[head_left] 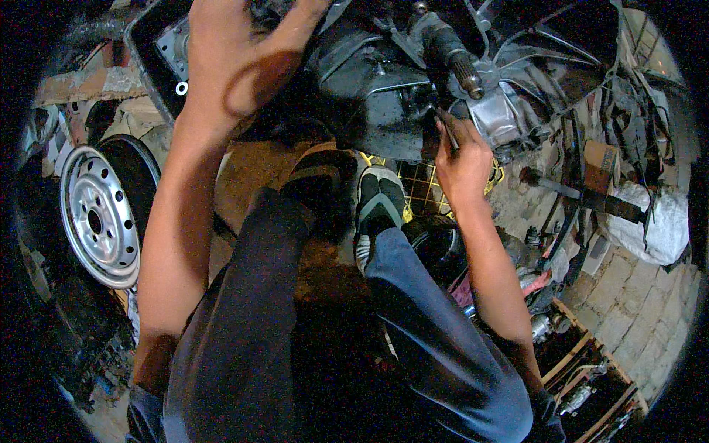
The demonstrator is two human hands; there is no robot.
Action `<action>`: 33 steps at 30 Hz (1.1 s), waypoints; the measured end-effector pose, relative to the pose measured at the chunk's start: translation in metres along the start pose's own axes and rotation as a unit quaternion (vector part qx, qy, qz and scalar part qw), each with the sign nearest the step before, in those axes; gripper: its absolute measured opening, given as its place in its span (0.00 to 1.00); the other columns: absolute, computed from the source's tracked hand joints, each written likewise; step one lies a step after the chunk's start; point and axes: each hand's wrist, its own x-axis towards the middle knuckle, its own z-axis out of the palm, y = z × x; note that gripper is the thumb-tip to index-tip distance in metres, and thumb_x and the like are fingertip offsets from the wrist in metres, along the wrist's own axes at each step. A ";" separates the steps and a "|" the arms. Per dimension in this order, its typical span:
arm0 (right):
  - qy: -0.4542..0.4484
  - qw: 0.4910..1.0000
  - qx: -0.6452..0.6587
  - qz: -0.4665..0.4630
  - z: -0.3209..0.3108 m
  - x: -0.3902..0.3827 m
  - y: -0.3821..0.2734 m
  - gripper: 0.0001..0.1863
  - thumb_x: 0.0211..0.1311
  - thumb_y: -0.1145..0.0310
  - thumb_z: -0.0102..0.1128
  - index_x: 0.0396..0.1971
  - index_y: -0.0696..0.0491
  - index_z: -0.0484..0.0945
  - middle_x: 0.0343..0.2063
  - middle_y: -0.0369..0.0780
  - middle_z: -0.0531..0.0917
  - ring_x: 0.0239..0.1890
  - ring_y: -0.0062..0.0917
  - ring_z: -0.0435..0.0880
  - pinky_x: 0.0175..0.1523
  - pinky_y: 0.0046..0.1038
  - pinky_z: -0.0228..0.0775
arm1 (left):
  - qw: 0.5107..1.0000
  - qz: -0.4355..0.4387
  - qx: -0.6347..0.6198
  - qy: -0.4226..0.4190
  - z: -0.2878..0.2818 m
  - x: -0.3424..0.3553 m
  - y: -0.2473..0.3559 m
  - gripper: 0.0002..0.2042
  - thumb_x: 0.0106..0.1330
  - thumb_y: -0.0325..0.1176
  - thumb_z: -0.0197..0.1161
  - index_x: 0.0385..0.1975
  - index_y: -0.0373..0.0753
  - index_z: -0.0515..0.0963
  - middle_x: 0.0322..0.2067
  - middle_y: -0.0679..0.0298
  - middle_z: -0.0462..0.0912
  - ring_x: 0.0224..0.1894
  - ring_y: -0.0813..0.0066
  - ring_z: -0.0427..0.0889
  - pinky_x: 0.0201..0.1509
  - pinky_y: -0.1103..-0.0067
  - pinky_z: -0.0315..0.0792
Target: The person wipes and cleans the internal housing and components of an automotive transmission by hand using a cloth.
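A large dark, greasy gearbox housing [395,118] spans the top of the head view, ribbed inside. A splined shaft [464,70] sticks out of it, beside a bright metal casting [498,114]. My right hand [467,159] is just below the shaft, fingers closed in a pinch against the housing. Between the fingertips is something thin and dark, too small to make out. My left hand [244,52] reaches to the housing's upper left part, thumb spread from the palm. Its fingertips are cut off by the upper edge, so what they touch is hidden.
A silver steel wheel rim [96,214] leans at the left. Below the housing stands a yellow wire crate [425,184], near my shoe [379,196]. To the right lie a white sack [650,225], a cardboard box [600,162] and a wooden tray [591,347] of metal parts.
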 end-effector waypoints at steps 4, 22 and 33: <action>-0.013 0.999 0.025 -0.025 -0.001 0.001 -0.002 0.15 0.61 0.74 0.64 0.49 0.50 0.85 0.39 0.48 0.85 0.38 0.48 0.86 0.44 0.45 0.79 | 0.999 -0.045 -0.012 -0.003 0.001 0.002 0.011 0.18 0.64 0.28 0.68 0.53 0.35 0.74 0.54 0.52 0.74 0.58 0.61 0.76 0.65 0.69 0.69; -0.074 0.993 -0.079 -0.046 0.003 -0.006 -0.012 0.27 0.52 0.73 0.69 0.56 0.49 0.80 0.48 0.45 0.83 0.41 0.45 0.85 0.46 0.44 0.80 | 0.999 -0.026 -0.040 0.006 0.004 -0.002 -0.007 0.20 0.64 0.29 0.69 0.54 0.36 0.74 0.56 0.52 0.74 0.56 0.63 0.79 0.64 0.70 0.72; -0.149 0.980 -0.124 -0.045 0.003 -0.009 -0.020 0.34 0.46 0.70 0.75 0.59 0.47 0.78 0.54 0.43 0.81 0.43 0.42 0.87 0.42 0.43 0.83 | 0.999 -0.033 -0.021 -0.008 -0.004 0.002 0.023 0.20 0.62 0.29 0.69 0.53 0.35 0.75 0.55 0.51 0.74 0.55 0.62 0.80 0.62 0.70 0.73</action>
